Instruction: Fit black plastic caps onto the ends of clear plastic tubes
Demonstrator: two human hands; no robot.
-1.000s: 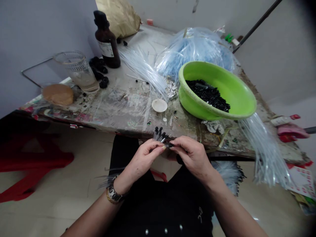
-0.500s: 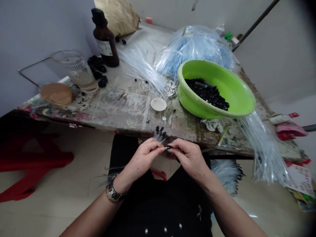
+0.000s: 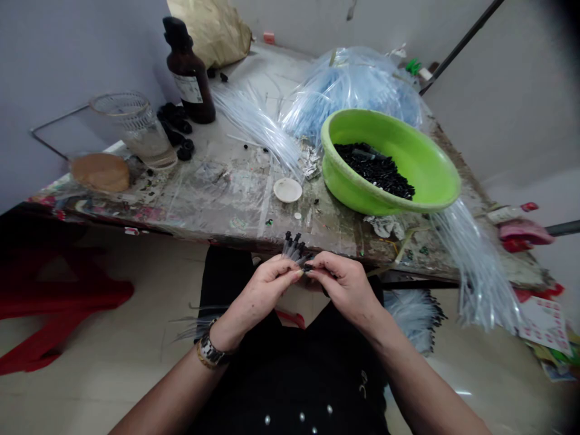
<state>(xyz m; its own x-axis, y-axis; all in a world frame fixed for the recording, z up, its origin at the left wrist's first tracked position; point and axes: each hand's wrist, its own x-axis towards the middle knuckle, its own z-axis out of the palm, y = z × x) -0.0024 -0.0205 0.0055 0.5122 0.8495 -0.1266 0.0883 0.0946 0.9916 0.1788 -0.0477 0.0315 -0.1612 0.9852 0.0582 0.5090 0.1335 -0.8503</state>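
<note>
My left hand [image 3: 269, 285] is closed around a small bundle of clear plastic tubes [image 3: 290, 249] with black tips. The tubes' loose ends trail out behind my wrist. Thumb and forefinger of that hand pinch one tube end close to my right hand [image 3: 343, 283]. The right fingers pinch a small black fitting [image 3: 307, 267], which meets the tube end between the two hands. Fingertips hide most of this joint. Both hands are just off the table's front edge, above my lap.
A green basin [image 3: 389, 205] holds many small black pieces. Bundles of clear tubing [image 3: 362, 78] lie behind it, and more tubing [image 3: 483, 272] hangs over the edge at right. A brown bottle [image 3: 193, 90], a glass [image 3: 147, 136] and a white dish [image 3: 287, 190] stand on the table [image 3: 203, 193].
The black fitting and the tube end have come closer together between my fingertips, with less of the fitting showing. Both hands have hardly moved; the view has shifted slightly.
</note>
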